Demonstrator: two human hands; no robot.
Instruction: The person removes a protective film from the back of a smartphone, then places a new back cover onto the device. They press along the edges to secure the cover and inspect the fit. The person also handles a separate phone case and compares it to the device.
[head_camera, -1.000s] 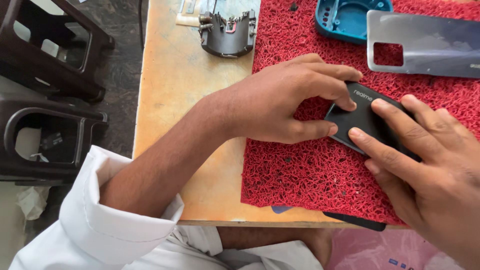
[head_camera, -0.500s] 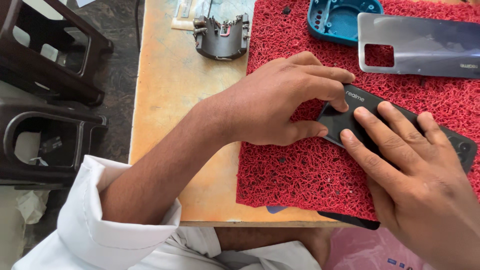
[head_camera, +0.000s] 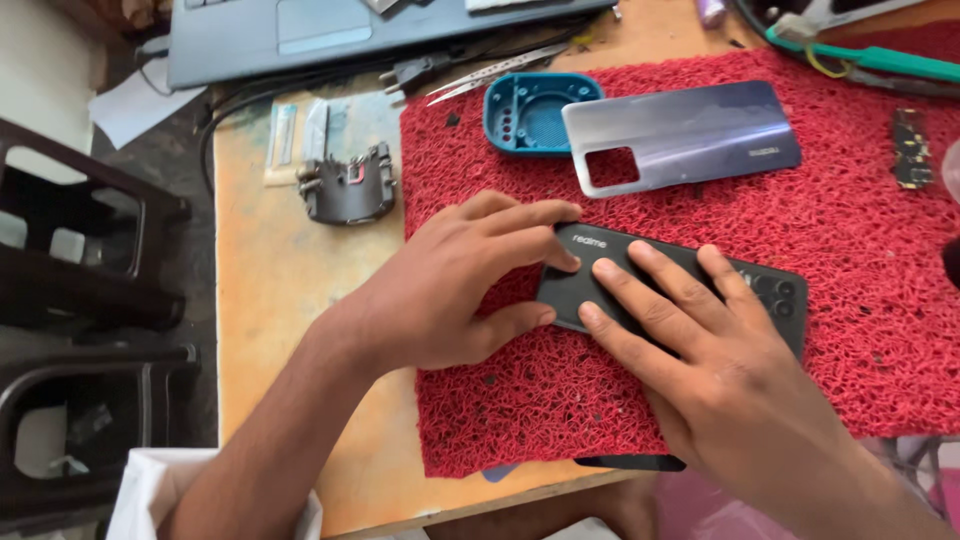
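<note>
A black phone (head_camera: 770, 292) lies back side up on a red mesh mat (head_camera: 880, 340). My left hand (head_camera: 455, 285) grips its left end, thumb under the lower edge and fingers over the top edge. My right hand (head_camera: 720, 370) lies flat over the phone's middle, fingers spread and pressing on the back cover. The camera cluster shows at the phone's right end.
A silvery-purple back cover (head_camera: 690, 135) and a blue plastic part (head_camera: 530, 110) lie at the mat's far side. A dark metal clamp-like part (head_camera: 348, 188) sits on the wooden table (head_camera: 270, 300). A laptop (head_camera: 330, 30), tweezers (head_camera: 495, 72), a small circuit board (head_camera: 908, 148) and dark stools (head_camera: 80, 260) surround.
The camera view has shifted, bringing the laptop and the mat's far side into view. My right hand has slid left along the phone, exposing its camera end. Both hands stay on the phone.
</note>
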